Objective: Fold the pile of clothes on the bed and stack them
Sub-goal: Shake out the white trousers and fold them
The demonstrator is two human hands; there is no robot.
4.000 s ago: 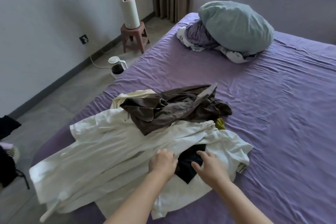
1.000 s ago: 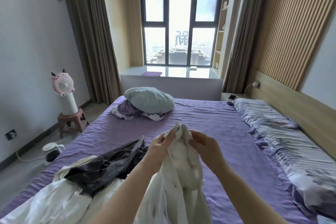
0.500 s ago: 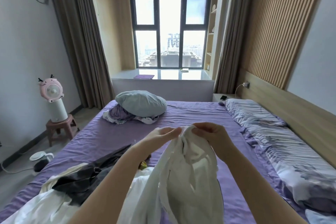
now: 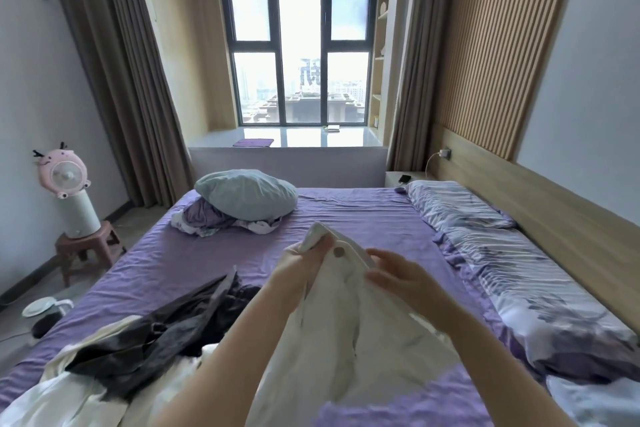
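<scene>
Purple-sheeted bed under a tall window, clothes heaped at its near left corner.

From the left: a pink fan on a small stool, then the pile of clothes, dark garments over white ones. At centre, the left hand grips the raised top edge of a white garment; the right hand pinches that edge just beside it. Patterned pillows line the right side.
</scene>
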